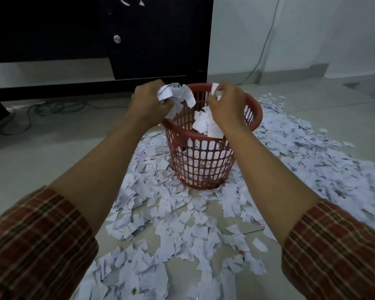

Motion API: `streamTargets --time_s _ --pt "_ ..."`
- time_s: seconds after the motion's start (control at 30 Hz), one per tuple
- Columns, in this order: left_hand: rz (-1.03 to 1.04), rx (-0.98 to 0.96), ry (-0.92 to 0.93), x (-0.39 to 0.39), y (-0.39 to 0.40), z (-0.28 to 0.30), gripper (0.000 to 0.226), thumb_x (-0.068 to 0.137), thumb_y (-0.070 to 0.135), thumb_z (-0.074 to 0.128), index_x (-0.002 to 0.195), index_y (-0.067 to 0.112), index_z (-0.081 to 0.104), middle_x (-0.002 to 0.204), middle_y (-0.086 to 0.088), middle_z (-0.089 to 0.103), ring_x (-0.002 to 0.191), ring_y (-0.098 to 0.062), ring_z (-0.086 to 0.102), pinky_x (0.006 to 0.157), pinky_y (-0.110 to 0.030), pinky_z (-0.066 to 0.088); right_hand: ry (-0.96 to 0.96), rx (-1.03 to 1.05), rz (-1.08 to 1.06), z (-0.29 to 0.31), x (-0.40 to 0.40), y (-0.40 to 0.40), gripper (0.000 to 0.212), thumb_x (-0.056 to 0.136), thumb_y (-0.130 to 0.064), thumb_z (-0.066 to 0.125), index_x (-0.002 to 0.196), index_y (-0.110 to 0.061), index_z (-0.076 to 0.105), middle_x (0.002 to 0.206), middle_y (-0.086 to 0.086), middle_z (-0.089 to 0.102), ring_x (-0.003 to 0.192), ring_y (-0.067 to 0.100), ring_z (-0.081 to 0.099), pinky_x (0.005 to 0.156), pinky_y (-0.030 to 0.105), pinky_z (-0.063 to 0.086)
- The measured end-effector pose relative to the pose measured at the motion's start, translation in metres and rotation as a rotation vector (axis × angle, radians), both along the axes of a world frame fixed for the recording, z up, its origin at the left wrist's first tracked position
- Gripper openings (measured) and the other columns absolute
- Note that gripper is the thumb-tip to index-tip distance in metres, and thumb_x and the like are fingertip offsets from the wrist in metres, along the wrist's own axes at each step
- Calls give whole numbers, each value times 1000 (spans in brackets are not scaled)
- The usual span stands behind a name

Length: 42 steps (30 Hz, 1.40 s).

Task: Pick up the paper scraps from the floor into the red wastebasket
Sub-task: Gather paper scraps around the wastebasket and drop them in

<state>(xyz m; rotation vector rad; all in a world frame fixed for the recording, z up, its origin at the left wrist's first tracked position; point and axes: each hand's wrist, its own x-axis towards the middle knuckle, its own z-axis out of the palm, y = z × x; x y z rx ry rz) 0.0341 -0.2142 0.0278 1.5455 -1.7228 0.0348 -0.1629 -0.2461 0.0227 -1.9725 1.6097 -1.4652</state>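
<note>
We count two hands over one red wastebasket (204, 161): left hand (148, 105) clutches a crumpled wad of paper scraps (175, 94), right hand (226, 105) pinches a few more. White torn scraps beyond counting litter the floor (52, 148) around the basket

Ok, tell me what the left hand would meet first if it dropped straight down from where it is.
Probably the near-left rim of the red wastebasket: the left hand, gripping crumpled paper scraps, hovers over that edge. Depth is unclear; slightly further in, it would land on the scraps already inside.
</note>
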Motion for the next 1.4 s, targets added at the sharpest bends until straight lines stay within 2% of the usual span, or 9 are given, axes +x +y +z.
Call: streamTargets --time_s 0.13,0.27,0.47,0.63,0.73,0.83,1.07,1.17,1.4 --pt "-24 3 3 -12 -6 -2 6 81 23 62 83 21 57 76 7 56 69 -14 53 56 -23 35 96 193 -60 -10 -22 -23 29 92 -17 60 119 -5 61 114 11 63 101 22 59 75 21 37" --pt "-15 -16 1 -25 -12 -2 8 82 23 62 87 19 58 82 5 57 73 -13 53 57 -19 34 235 408 71 -18 -23 -29 47 96 -40 53 131 -9 53 137 17 51 126 33 48 102 40 41" --pt "-20 -6 40 -48 -24 -5 21 83 23 64 101 12 61 92 0 60 81 -14 55 64 -24 39 203 282 124 -11 -31 -22 33 101 -34 42 94 -10 65 90 5 65 78 17 58 65 26 37" --pt "-35 133 32 -63 -42 -17 43 87 27 65 125 12 50 120 -11 51 101 -22 51 78 -29 40 272 244 40 -10 -42 -18 24 97 -15 46 111 -16 66 102 0 66 85 15 56 78 27 44" --pt "-95 284 24 -66 -49 -26 63 87 39 66 141 21 40 142 -11 40 127 -30 42 102 -42 40 311 200 -31 -13 -48 -14 22 93 -12 51 105 -20 67 99 -4 65 85 12 53 84 26 41" --pt "-112 406 -14 -68 -53 -33 76 81 44 70 146 26 34 150 -8 33 135 -33 36 108 -55 36 293 153 -40 -14 -52 -11 17 92 -14 54 99 -17 69 99 -3 67 83 11 52 83 26 44" --pt "-127 298 48 -62 -48 -25 46 89 22 65 133 17 50 133 -4 55 121 -20 53 101 -39 46 314 43 -70 -14 -36 -3 15 92 -24 55 87 -22 69 75 -11 62 70 8 52 71 26 43" --pt "-116 177 42 -54 -38 -22 25 91 12 60 116 11 60 117 -4 63 105 -17 60 86 -26 48 255 2 7 -17 -18 3 16 88 -25 54 85 -22 69 76 -8 66 72 12 60 73 37 53" --pt "-139 -131 26 -30 -17 -29 12 88 15 55 91 8 65 89 -3 65 77 -14 60 69 -29 52 237 -220 120 -37 24 30 17 84 -28 52 81 -18 65 76 -7 59 77 15 50 72 40 46"
